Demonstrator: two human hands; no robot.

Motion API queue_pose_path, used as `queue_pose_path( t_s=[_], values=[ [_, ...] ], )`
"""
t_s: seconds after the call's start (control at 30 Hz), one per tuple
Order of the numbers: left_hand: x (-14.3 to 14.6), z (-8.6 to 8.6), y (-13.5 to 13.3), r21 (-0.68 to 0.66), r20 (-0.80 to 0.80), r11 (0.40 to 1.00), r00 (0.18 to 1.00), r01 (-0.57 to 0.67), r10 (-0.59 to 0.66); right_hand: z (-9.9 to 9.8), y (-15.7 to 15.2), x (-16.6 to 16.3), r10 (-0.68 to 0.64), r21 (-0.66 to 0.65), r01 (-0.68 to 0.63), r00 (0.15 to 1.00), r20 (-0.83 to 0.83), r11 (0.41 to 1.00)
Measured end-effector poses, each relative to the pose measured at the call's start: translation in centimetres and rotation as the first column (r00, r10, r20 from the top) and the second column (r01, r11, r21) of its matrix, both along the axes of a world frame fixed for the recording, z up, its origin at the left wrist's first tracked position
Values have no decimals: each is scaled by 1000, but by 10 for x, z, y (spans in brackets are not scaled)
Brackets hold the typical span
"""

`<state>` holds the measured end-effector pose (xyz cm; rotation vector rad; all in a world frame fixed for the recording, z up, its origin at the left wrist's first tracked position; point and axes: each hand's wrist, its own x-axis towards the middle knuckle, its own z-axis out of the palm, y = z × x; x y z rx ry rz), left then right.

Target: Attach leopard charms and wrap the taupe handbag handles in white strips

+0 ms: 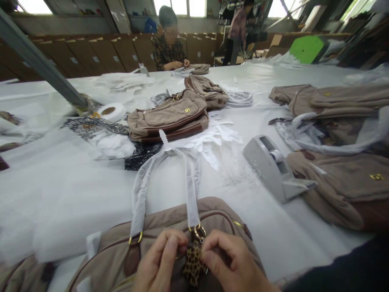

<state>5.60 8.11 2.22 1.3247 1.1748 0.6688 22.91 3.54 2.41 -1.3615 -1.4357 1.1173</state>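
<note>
A tan fabric handbag (164, 227) lies right in front of me, its straps (164, 178) wrapped in white tissue and stretched away across the table. A leopard-print charm (192, 263) hangs from a gold ring (199, 232) at the strap's base. My left hand (159, 263) pinches the charm's left side with thumb and fingers closed. My right hand (234, 263) pinches its right side, just below the ring.
A grey tape dispenser (273, 166) stands to the right. More tan bags lie at centre (170, 117) and in a pile at right (340, 170). A tape roll (113, 110), paper scraps (219, 138) and patterned cloth (91, 125) cover the white table. A person (170, 44) works opposite; another stands behind.
</note>
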Motion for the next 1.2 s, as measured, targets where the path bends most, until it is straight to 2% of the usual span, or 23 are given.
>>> queue_pose_path(
  t_s=[0.07, 0.13, 0.2, 0.27, 0.4, 0.57, 0.67, 0.83, 1.0, 1.2],
  values=[
    [2, -6, 6, -37, -98, 999, 995, 14, -18, -2, -4, 1, -91, -87, 91, 996, 11, 992],
    [6, -10, 9, -30, -161, 994, 981, 105, -108, -4, -5, 1, -180, -124, 179, 984, -1, 976],
    [12, -11, 11, 22, -227, 986, 962, 163, -154, -4, -2, 3, -259, -121, 259, 966, 22, 958],
    [18, -11, 11, 74, -277, 985, 952, 153, -128, -1, 2, 5, -284, -72, 292, 953, 107, 954],
    [25, -9, 10, 89, -293, 986, 950, 142, -110, 7, 12, 9, -251, 24, 256, 921, 298, 966],
    [27, -8, 10, 141, -299, 981, 950, 133, -86, 6, 19, 14, -256, 13, 273, 883, 393, 962],
    [29, -8, 11, 179, -305, 975, 950, 131, -71, 2, 20, 18, -215, 40, 225, 842, 495, 974],
    [28, -11, 12, 169, -347, 975, 935, 145, -78, 0, 20, 20, -94, -50, 164, 761, 642, 985],
    [26, -12, 11, 162, -361, 973, 927, 167, -99, 0, 21, 16, -43, -87, 119, 799, 600, 989],
    [24, -10, 12, 190, -223, 967, 966, 172, -128, 0, 21, 12, -84, -46, 120, 873, 480, 992]
  ],
)
